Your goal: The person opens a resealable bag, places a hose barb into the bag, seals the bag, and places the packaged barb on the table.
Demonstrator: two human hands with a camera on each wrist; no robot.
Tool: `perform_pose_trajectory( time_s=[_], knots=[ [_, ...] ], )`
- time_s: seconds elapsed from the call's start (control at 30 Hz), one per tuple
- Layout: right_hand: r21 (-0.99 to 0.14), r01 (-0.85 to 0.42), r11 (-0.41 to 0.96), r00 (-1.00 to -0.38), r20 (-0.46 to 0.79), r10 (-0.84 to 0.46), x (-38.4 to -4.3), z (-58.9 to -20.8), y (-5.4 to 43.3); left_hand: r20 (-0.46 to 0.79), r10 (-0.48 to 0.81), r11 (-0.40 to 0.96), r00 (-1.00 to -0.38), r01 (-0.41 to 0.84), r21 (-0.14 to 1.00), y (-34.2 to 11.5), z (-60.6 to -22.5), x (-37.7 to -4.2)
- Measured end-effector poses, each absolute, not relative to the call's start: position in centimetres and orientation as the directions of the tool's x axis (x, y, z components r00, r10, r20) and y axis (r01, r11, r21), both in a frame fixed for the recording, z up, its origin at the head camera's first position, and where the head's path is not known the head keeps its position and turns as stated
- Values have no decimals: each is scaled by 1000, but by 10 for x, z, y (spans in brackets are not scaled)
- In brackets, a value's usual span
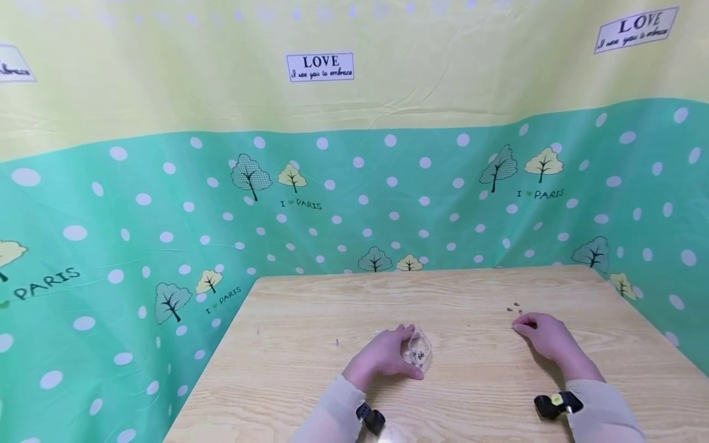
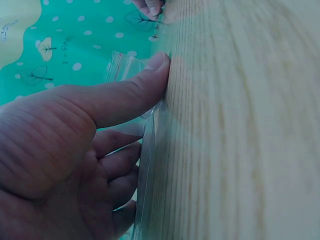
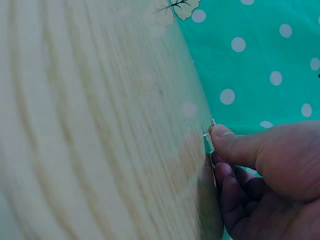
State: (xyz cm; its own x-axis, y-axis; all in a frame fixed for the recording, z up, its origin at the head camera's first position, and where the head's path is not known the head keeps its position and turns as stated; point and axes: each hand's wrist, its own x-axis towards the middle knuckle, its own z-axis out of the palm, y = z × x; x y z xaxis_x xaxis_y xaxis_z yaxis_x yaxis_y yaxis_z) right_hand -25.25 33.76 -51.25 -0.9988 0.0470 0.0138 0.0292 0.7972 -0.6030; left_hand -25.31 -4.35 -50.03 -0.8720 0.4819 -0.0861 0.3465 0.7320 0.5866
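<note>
My left hand [image 1: 386, 355] holds a clear plastic zip bag [image 1: 425, 346] by its edges, thumb on the near side and fingers on the far side. Small dark pieces [image 1: 421, 355] show inside the bag. In the left wrist view, the bag [image 2: 120, 65] has a reddish line near its top and lies against the tabletop. Over at the right, my right hand [image 1: 547, 335] pinches a tiny silvery piece [image 3: 213, 121] between thumb and fingers, low at the table. Just beyond those fingertips lie a few tiny dark pieces [image 1: 517, 304].
The wooden table [image 1: 332, 301] ends at the back against a green and yellow printed curtain [image 1: 338, 184], which also runs along both sides. A tiny piece [image 1: 337, 342] lies left of the bag, and a speck [image 1: 468, 325] lies between the hands.
</note>
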Motion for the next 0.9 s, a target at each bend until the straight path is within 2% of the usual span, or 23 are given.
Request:
perform_pose_trajectory(
  time_s=[0.4, 0.63, 0.9],
  knots=[
    [-644, 8, 765, -1000, 15, 24, -253, -506, 331, -89, 480, 738, -873, 346, 579, -44, -501, -255],
    [-675, -73, 734, -997, 59, -45, -250, -495, 302, -86, 474, 739, -876, 343, 579, -44, -502, -255],
    [-735, -109, 669, -993, 55, -102, -245, -488, 264, -89, 469, 745, -879, 340, 574, -45, -502, -253]
  ],
)
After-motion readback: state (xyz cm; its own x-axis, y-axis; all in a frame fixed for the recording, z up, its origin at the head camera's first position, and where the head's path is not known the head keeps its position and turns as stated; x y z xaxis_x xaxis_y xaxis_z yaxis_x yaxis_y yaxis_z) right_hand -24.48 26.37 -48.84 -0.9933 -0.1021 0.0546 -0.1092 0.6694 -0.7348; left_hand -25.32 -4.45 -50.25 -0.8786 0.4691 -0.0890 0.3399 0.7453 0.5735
